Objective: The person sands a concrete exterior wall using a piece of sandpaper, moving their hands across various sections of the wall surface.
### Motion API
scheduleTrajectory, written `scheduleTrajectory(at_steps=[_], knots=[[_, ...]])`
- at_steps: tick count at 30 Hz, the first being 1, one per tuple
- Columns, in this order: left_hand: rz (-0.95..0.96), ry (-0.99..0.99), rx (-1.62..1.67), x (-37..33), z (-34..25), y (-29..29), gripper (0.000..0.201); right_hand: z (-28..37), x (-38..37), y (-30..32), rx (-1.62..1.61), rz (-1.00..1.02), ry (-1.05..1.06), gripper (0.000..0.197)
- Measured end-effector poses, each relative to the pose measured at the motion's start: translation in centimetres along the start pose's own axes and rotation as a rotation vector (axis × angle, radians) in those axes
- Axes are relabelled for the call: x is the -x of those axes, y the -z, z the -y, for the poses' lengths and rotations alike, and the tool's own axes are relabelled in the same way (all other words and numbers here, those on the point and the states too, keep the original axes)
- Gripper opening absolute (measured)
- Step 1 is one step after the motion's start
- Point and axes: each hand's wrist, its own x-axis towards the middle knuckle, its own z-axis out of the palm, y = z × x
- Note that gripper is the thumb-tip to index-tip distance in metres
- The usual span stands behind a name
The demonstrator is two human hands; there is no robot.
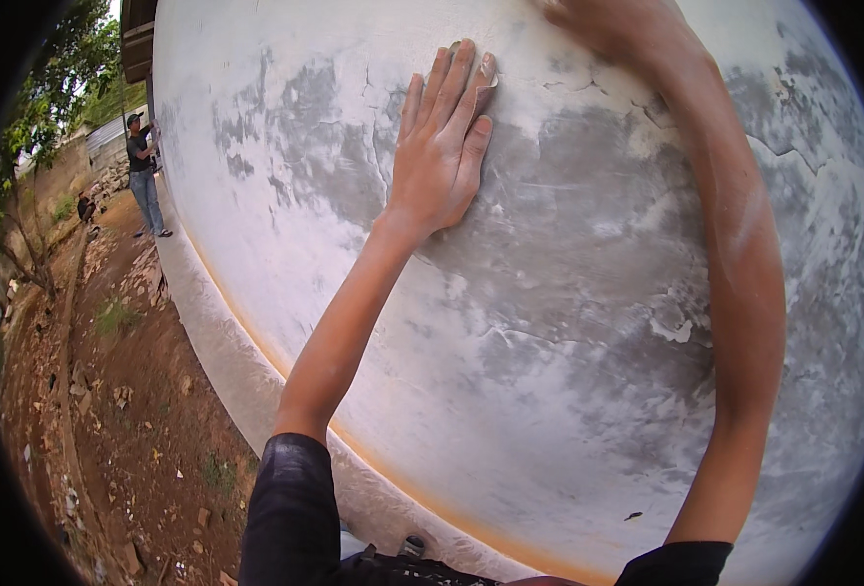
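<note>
A large wall with patchy white coating and bare grey plaster fills most of the view. My left hand lies flat against it, fingers stretched upward and dusted white. Beside its index fingertip shows a small pale curled edge; I cannot tell whether it is loose coating or a thin sheet under the fingers. At the upper edge, my right hand is bent over toward the left, close to the wall. Its fingers are blurred and partly cut off, so what they hold, if anything, is hidden.
An orange-stained band runs along the wall's foot, beside a narrow concrete ledge. Reddish soil with stones and litter slopes off to the left. Farther along the wall stands another person; trees rise behind.
</note>
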Motion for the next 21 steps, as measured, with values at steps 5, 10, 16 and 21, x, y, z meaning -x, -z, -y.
scheduleTrajectory(at_steps=[5, 10, 16, 21], knots=[[-0.014, 0.036, -0.037, -0.4, 1.5, 0.6, 0.05, 0.1, -0.1, -0.8, -0.019, -0.04, -0.007, 0.033], [-0.05, 0.075, 0.003, -1.1, 1.9, 0.4, 0.051, -0.9, -0.5, -1.4, -0.014, -0.017, 0.021, 0.033], [-0.081, 0.153, -0.011, -2.4, 4.8, 1.0, 0.053, -0.8, -0.5, -1.6, -0.006, -0.073, 0.063, 0.032], [-0.008, 0.17, -0.038, -1.6, 6.0, 1.6, 0.057, 0.3, -0.2, -0.5, 0.009, -0.008, 0.025, 0.031]])
